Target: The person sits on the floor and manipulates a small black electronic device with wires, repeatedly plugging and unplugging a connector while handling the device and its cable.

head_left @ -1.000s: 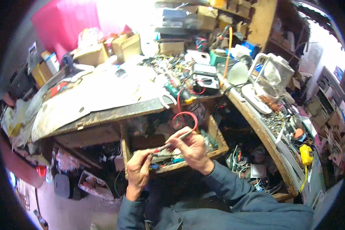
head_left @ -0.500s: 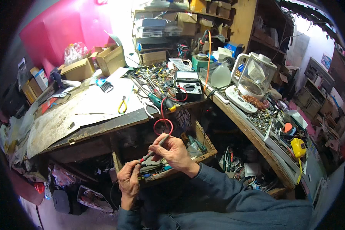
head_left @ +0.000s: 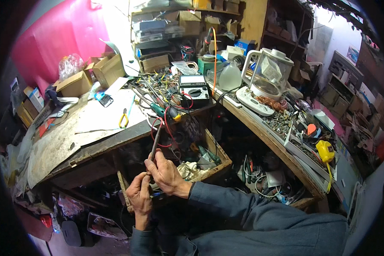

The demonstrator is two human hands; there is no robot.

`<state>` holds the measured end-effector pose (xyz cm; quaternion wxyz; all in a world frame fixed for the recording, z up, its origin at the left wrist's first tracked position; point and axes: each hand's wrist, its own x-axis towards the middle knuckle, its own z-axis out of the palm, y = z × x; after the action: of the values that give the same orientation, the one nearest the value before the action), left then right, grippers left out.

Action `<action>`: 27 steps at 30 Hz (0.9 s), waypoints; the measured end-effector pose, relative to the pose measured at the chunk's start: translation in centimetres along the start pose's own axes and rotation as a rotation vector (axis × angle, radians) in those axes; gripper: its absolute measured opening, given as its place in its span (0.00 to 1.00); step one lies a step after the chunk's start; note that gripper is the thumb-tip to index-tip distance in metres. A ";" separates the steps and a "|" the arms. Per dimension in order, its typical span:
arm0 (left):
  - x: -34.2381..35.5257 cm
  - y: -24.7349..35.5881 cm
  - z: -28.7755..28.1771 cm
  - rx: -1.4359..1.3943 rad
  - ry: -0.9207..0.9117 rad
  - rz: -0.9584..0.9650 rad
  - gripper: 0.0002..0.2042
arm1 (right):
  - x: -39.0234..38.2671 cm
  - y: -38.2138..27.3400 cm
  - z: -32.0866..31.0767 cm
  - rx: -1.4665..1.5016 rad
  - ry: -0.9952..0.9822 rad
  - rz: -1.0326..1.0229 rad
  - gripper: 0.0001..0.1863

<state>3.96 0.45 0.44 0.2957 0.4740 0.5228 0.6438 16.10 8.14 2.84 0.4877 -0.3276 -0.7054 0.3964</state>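
Note:
Over the open drawer (head_left: 217, 168), my right hand (head_left: 164, 175) grips a slim, grey probe (head_left: 155, 143), which now points upward toward the bench edge. My left hand (head_left: 140, 195) is just below and left, pinching the probe's lower end, whose tip is hidden by the fingers. A coiled red lead (head_left: 167, 132) loops beside the probe and runs up toward an analogue multimeter (head_left: 193, 94) at the bench's back edge. Green-handled tools (head_left: 157, 109) and yellow-handled pliers (head_left: 124, 118) lie near that edge.
Paper sheets (head_left: 89, 126) cover the left bench. Cardboard boxes (head_left: 74, 85) and heaps of small parts (head_left: 153, 77) crowd the back. A glass kettle (head_left: 266, 72) and a yellow tape measure (head_left: 324, 150) sit on the right bench. Cables and tools (head_left: 260, 179) fill the space below.
Both my hands have shifted left in the view, and the right one lower; the probe has turned from slanting to nearly upright. The bench also appears further left as the view moves.

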 end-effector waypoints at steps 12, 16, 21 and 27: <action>0.8 -0.5 -0.7 -0.152 0.062 -0.098 0.09 | 4.7 0.4 -5.3 -0.794 -0.333 -0.081 0.13; 0.9 -0.2 -0.4 -0.126 0.062 -0.034 0.08 | 4.1 2.4 -8.4 -1.022 -0.605 -0.033 0.19; 0.6 0.3 -0.6 0.138 -0.002 0.080 0.08 | 2.6 -0.6 -14.3 -0.310 -0.555 0.013 0.12; 0.8 0.8 0.6 -0.067 0.079 -0.009 0.10 | 3.5 13.0 -25.1 -0.324 0.578 0.289 0.29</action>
<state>4.32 1.18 1.43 0.2933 0.4358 0.5142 0.6780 39.83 23.24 -1.85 0.5478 -0.5954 -0.5386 0.2353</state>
